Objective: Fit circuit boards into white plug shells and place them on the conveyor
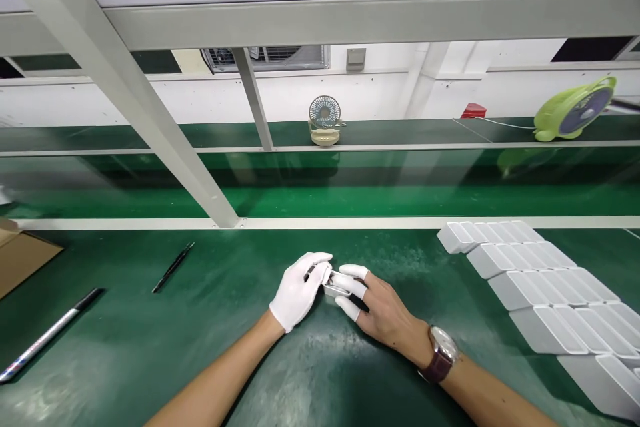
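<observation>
My left hand [299, 291], in a white glove, has its fingers wrapped round a small white and silvery part [337, 289] near the middle of the green table. From the right, my right hand [383, 307] holds the same part, with white finger covers on its fingertips and a watch on the wrist. Both hands almost meet over the part. Its far side and some small dark detail are partly hidden by the fingers.
Rows of white boxes [550, 290] stand at the right. A black pen [173, 268], a long marker-like stick [47, 337] and a cardboard box [25, 257] lie left. Beyond the white rail [350, 223] are a small fan [325, 121] and a green fan [575, 110]. A slanted post [150, 113] rises at left.
</observation>
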Demonstrator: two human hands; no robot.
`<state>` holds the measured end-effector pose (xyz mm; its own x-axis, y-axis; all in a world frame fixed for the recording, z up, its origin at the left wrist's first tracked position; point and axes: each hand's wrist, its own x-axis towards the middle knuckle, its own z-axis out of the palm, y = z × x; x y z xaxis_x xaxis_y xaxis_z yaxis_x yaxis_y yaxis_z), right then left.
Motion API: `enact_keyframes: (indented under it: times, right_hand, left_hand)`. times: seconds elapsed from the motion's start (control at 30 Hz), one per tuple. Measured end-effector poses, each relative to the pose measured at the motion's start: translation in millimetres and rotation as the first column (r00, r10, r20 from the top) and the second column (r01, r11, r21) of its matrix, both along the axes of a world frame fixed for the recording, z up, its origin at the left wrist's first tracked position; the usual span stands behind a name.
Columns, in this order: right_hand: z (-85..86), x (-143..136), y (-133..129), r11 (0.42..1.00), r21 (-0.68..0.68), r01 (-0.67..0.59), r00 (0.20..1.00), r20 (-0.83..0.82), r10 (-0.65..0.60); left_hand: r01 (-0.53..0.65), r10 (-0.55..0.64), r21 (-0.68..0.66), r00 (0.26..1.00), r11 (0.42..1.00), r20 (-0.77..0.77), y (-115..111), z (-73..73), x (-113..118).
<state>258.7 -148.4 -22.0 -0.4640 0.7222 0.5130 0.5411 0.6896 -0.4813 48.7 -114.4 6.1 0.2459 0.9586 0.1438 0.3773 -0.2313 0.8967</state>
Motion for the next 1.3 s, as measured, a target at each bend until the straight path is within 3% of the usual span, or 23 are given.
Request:
enact_keyframes:
  times: [0.1,0.2,0.27,0.33,0.43,0.5,0.8,1.3]
  right_hand:
    - [-2.6,0,2,0.998,-0.058,-0.039,0.996,-0.083,0.035]
    - [-4.7,-3,7,0.944,-0.316,-0.088,0.907,-0.418,-0.055]
    - [-4.4,-5,10,0.842,-0.506,-0.188,0.761,-0.617,-0.200]
    - [-2.1,-7,12,0.708,-0.617,-0.344,0.619,-0.716,-0.323]
    - [3.8,-9,10,0.518,-0.643,-0.564,0.476,-0.766,-0.432]
    - [7.5,-10,9,0.451,-0.623,-0.640,0.424,-0.775,-0.469]
    - [10.0,-13,6,0.423,-0.642,-0.640,0.438,-0.757,-0.485]
    - [4.4,-14,7,0.438,-0.645,-0.626,0.447,-0.757,-0.477]
  left_hand:
    - [0.001,0.000,-0.024,1.000,1.000,0.028,0,-0.5,1]
    - [-0.033,0.037,-0.034,0.990,0.999,0.137,0,-4.6,3]
    - [-0.058,0.056,0.011,0.985,0.998,0.164,-2,-7.4,4]
    - [-0.033,0.024,0.109,0.996,0.994,0.081,-5,-8.1,6]
    - [0.072,-0.043,0.254,0.992,0.965,-0.117,-12,-5.3,10]
    - [0.099,-0.042,0.307,0.981,0.946,-0.189,-16,-3.2,12]
    - [0.094,-0.011,0.328,0.969,0.940,-0.246,-21,-6.4,11]
    - [0.087,-0.002,0.343,0.970,0.935,-0.241,-19,-5.5,11]
